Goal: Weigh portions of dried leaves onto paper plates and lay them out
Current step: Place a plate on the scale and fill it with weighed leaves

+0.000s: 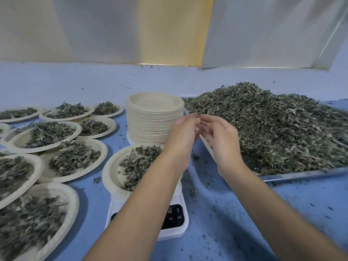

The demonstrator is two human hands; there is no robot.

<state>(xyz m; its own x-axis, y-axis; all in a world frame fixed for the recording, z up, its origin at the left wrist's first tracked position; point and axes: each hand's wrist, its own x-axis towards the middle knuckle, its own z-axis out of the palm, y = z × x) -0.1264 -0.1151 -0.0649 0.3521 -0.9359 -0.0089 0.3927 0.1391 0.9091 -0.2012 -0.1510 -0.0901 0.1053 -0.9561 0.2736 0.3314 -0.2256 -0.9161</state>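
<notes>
Along the left edge of the blue surface (244,213) we see the filled plates (18,143) packed tight, rims overlapping, running from the front left corner back toward the middle with hardly a gap between them. Behind them a wide bare band of surface reaches the back edge, where pale sheeting (94,29) hangs down. Just right of that cluster, across a narrow blue lane, stands the stack of empty plates (154,119), and in front of it the white scale (175,235) carries one plate (111,172) with a portion of leaves (135,166) on it; its rim overhangs the scale and comes near the closest filled plate. Above the right side of that plate our left hand (180,136) is raised, its fingers (194,121) narrowed to pinch a small dark leaf scrap (198,114). Our right hand (222,142) faces it, fingers (207,119) loosely curled with the tips just beside the scrap; we cannot tell whether they grip it. Both hands hover over the slim gap between the scale and the metal tray (301,175), which holds the big heap of dried leaves (273,125) and runs off the right edge. The front right corner is open room, scattered with crumbs.
</notes>
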